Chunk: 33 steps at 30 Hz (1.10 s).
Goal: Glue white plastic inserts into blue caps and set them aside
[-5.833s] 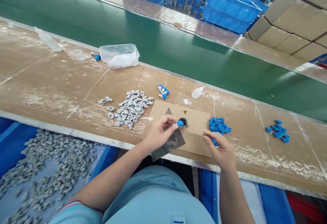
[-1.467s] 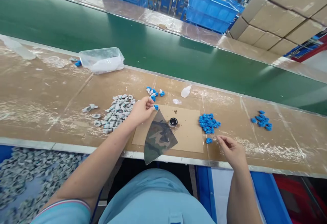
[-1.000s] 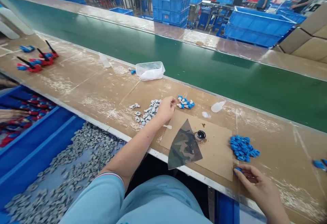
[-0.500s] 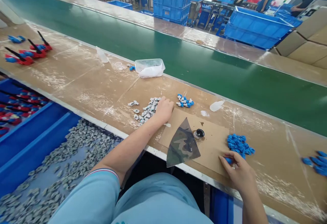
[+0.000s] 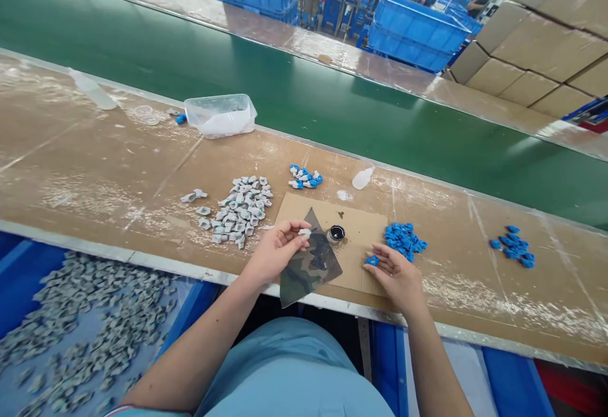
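My left hand (image 5: 275,253) pinches a small whitish-grey plastic piece (image 5: 304,232) between finger and thumb, above a triangular camouflage-print cloth (image 5: 311,263). My right hand (image 5: 395,276) holds a blue plastic piece (image 5: 373,260) at its fingertips, over the right edge of a brown cardboard sheet (image 5: 361,263). A small round pot of black liquid (image 5: 335,234) sits on the cardboard between my hands. To the right of my right hand lies a heap of blue pieces (image 5: 403,241). Left of the cardboard is a heap of grey pieces (image 5: 241,209), with joined blue-and-grey pieces (image 5: 303,177) behind it.
The worn brown workbench (image 5: 114,163) holds a plastic tub (image 5: 220,116) and another blue heap (image 5: 513,246). A green conveyor belt (image 5: 266,87) runs behind it. Below left, a blue bin (image 5: 28,265) holds grey pieces. Stacked cartons (image 5: 532,49), blue crates and distant people stand beyond.
The view has swung back to the right. My left hand has left the grey heap and holds a grey piece up. My right hand has moved toward the cardboard with a blue piece.
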Motion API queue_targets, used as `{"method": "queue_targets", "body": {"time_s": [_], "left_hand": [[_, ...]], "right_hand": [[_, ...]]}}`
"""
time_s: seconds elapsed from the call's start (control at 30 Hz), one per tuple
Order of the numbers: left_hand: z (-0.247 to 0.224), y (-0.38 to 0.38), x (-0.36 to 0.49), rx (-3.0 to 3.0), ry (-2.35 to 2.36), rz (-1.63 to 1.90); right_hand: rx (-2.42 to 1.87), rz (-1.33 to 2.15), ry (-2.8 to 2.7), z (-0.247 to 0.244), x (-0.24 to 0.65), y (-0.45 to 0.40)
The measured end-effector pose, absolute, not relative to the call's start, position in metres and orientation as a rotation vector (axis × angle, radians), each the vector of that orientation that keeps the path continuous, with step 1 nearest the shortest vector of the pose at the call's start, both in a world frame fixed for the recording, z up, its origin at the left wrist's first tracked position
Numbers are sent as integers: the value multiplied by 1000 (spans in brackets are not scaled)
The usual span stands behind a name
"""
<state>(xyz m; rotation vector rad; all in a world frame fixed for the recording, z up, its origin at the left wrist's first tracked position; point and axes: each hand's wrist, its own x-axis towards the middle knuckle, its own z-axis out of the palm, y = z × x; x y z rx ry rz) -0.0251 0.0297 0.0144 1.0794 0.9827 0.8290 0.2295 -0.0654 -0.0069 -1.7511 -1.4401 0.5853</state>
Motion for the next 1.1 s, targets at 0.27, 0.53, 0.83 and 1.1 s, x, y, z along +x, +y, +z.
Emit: {"method": "queue_targets", "body": {"time_s": [0.27, 0.53, 0.83, 1.1], "left_hand": [[7, 21, -12, 813, 834, 796], [-5, 20, -7, 865, 866, 838], [-7, 17, -5, 930, 862, 819], [-13, 17, -4, 923, 842, 812]], "right_hand": [[-1739, 502, -1573, 2, 227, -61], [-1677, 583, -1531, 5, 217, -47], [-1601, 345, -1825, 30, 198, -19], [-1581, 317, -1970, 31, 194, -11]]}}
